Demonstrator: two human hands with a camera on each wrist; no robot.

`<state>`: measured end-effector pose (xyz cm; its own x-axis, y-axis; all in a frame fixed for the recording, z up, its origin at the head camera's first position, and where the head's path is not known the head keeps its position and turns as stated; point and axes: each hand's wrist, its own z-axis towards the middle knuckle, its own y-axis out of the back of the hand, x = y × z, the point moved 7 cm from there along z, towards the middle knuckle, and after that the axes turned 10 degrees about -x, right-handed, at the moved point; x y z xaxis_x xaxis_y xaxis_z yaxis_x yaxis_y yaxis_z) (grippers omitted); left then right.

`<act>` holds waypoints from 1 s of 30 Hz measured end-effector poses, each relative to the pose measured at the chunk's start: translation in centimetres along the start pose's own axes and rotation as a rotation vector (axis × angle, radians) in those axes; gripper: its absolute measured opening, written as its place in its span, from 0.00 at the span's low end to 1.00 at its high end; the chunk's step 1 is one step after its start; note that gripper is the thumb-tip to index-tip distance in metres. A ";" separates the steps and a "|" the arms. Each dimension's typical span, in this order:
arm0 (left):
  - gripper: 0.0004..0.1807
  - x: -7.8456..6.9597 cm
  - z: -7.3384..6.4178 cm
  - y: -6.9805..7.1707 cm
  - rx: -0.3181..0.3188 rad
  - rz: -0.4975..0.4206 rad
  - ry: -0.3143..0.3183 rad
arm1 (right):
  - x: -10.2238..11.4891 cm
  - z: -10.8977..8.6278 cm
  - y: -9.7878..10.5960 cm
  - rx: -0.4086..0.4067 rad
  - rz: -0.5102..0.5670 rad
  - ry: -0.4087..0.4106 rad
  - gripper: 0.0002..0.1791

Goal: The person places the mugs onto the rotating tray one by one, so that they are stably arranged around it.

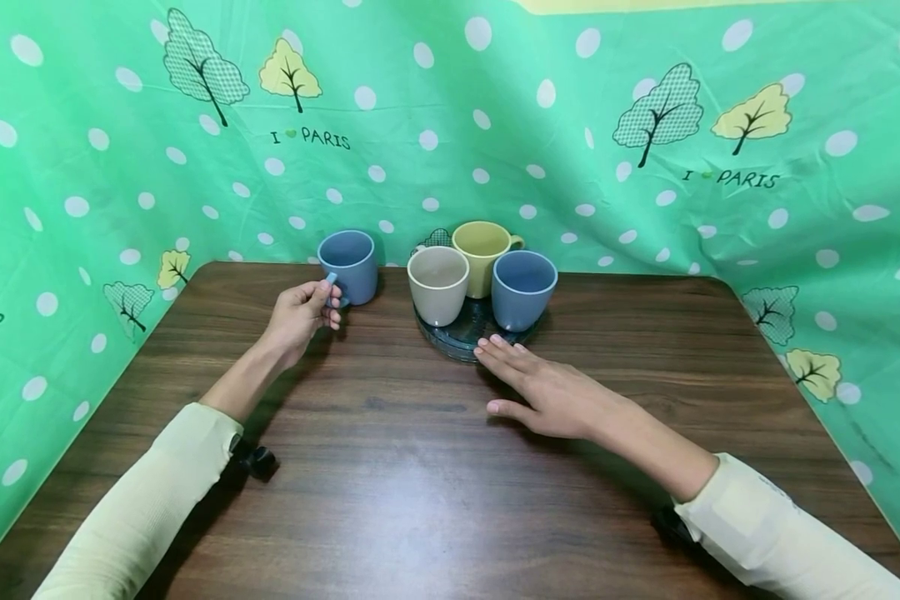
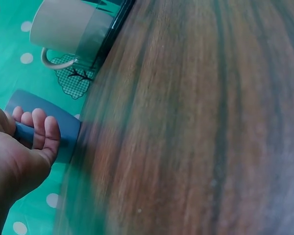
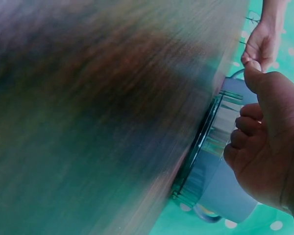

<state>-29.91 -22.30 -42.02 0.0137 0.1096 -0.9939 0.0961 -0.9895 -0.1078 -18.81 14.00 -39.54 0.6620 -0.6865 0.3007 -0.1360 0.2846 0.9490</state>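
Note:
A blue mug [image 1: 348, 265] stands upright at the table's back edge, left of the others, and my left hand [image 1: 300, 321] pinches its handle. The left wrist view shows this blue mug [image 2: 68, 117] beyond the curled fingers. A round dark glass tray [image 1: 457, 343] holds three upright mugs: a cream mug [image 1: 438, 287] at front left, a yellow mug [image 1: 482, 242] behind, and a second blue mug [image 1: 523, 292] at front right. My right hand [image 1: 551, 392], fingers straight, is at the tray's front right edge; whether it touches the glass I cannot tell.
The wooden table [image 1: 390, 467] reaches back to a green dotted curtain [image 1: 450, 108] printed with trees. Dark straps with a small black piece [image 1: 261, 462] sit under the sleeves at the wrists.

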 end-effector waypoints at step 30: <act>0.17 0.0 -1.0 -0.3 -0.060 -0.089 0.008 | -2.5 -2.5 1.5 -0.067 -0.058 -0.057 0.48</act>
<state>-28.97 -21.88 -41.92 0.0101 0.1976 -0.9802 0.1569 -0.9684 -0.1936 -18.86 17.80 -39.06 0.6243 -0.7394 0.2520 -0.0479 0.2857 0.9571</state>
